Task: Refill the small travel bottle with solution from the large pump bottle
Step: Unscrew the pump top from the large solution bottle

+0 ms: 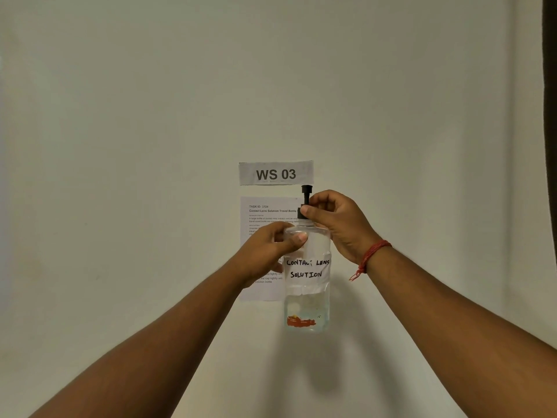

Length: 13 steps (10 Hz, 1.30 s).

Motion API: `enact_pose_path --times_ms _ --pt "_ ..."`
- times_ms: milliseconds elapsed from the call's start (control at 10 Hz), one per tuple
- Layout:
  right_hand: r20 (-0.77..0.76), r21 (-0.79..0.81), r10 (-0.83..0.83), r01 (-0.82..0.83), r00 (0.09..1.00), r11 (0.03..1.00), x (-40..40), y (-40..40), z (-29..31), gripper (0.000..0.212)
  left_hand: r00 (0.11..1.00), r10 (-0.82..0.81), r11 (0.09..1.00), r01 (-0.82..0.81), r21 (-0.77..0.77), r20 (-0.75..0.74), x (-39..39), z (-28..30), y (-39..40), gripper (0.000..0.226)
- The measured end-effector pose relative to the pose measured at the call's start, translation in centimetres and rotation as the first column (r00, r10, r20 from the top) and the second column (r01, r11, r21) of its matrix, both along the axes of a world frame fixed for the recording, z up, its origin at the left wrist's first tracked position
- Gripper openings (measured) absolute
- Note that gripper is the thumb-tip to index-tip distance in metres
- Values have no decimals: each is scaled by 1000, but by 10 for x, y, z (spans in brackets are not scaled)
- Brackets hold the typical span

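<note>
The large pump bottle (307, 309) is clear plastic with a white label handwritten "CONTACT LENS SOLUTION" and is held up in front of the wall. My left hand (268, 251) grips its shoulder from the left, thumb across the front. My right hand (337, 224) pinches the black pump collar (303, 214) at the neck, below the black pump head (306, 190). Clear liquid fills only the lower part. The small travel bottle is not in view.
A paper sign reading "WS 03" (275, 173) and a printed task sheet (262, 212) are stuck on the pale wall behind the bottle. A red thread band (372, 254) circles my right wrist. A dark edge (550, 146) runs down the far right.
</note>
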State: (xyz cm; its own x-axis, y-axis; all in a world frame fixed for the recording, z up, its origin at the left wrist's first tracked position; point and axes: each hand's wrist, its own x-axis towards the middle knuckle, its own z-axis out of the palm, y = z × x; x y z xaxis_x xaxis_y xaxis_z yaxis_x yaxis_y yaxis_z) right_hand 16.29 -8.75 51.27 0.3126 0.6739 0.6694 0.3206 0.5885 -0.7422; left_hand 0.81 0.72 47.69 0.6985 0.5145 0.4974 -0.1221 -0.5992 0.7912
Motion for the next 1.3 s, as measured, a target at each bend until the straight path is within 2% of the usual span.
enact_pose_path --times_ms 800,1100,1300 --pt "-3 -26 15 -15 1000 1000 -6 -12 3 20 1000 26 999 -26 33 -12 -4 1 -9 53" --pt "41 -24 -24 25 999 999 -6 -9 3 22 1000 29 999 -29 35 -11 -4 0 -10 55" --pt "17 -40 23 -22 1000 999 -6 -10 3 16 999 34 999 -33 40 -11 -5 -1 -10 54"
